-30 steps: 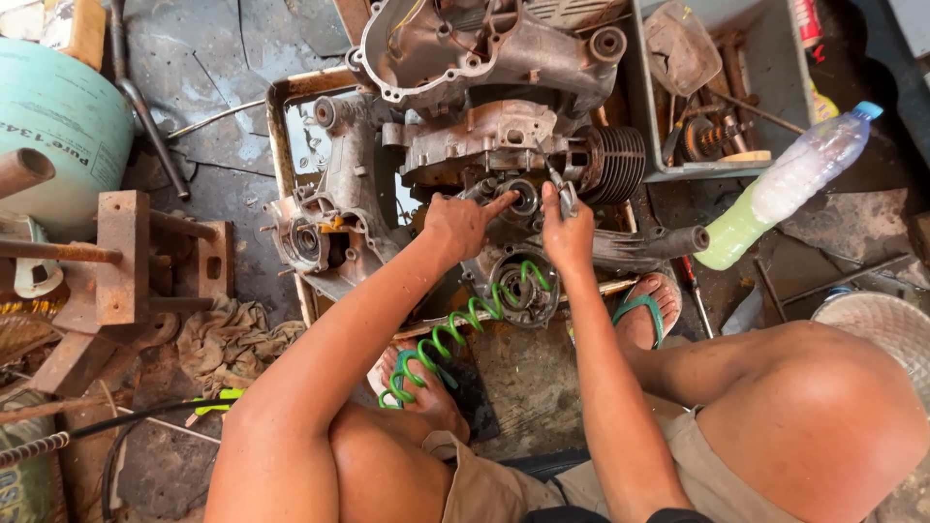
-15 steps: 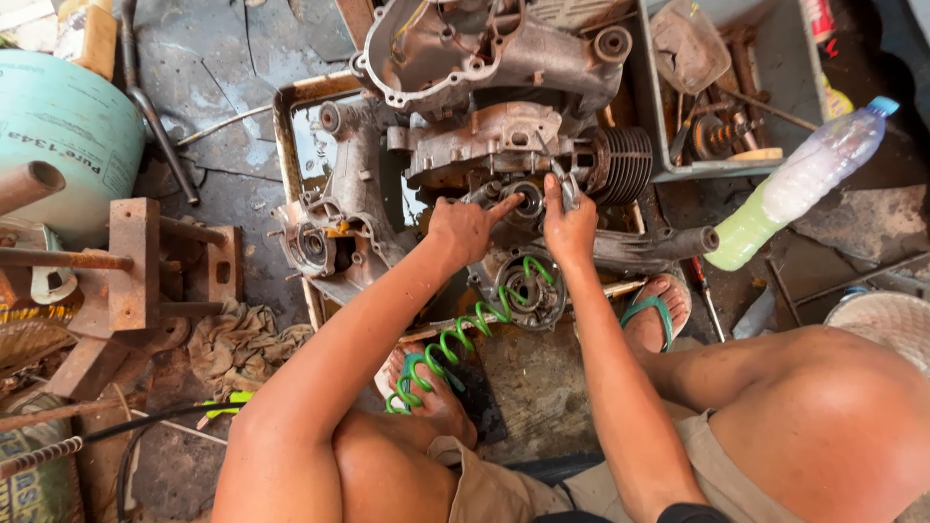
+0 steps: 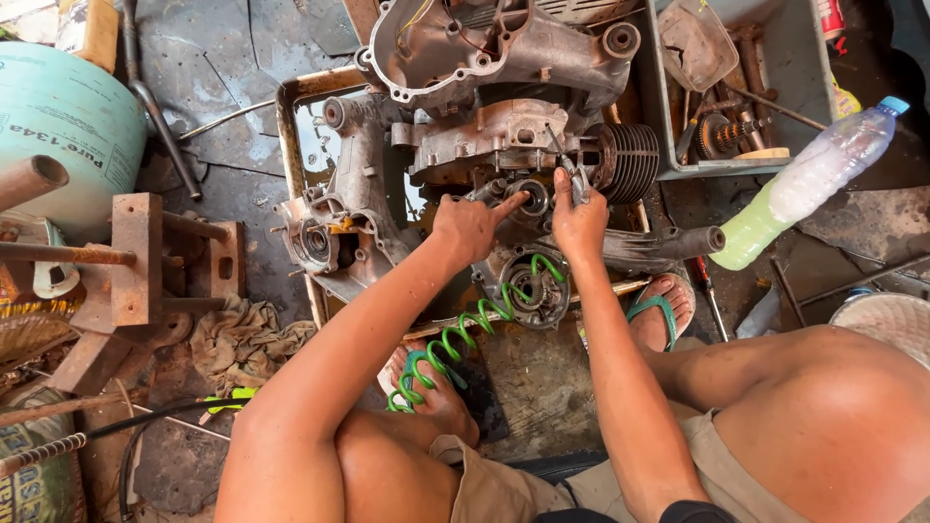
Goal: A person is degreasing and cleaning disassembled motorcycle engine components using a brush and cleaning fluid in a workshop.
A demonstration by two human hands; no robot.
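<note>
Greasy grey metal fills the upper middle of the frame: a stripped engine case lies in a rusty tray, its cast housings dull, oil-stained and full of open bolt holes. A black finned cylinder sticks out on its right side, and a round bearing seat sits in the middle of the case, just below the centre of the upper half.

My left hand is loosely curled, with the forefinger stretched out so that its tip touches the rim of that bearing seat; the other fingers are folded in and hold nothing I can make out. My right hand is closed around a pair of pliers, whose grey tips point up at the case just right of the seat.

Below my hands a green coiled hose runs from centre frame down toward my left foot, crossing a round metal cover. My right foot wears a green-strapped sandal, right of centre. A plastic bottle with yellow-green liquid lies at upper right, beside a grey bin of parts. A pale green cylinder stands at upper left.
</note>
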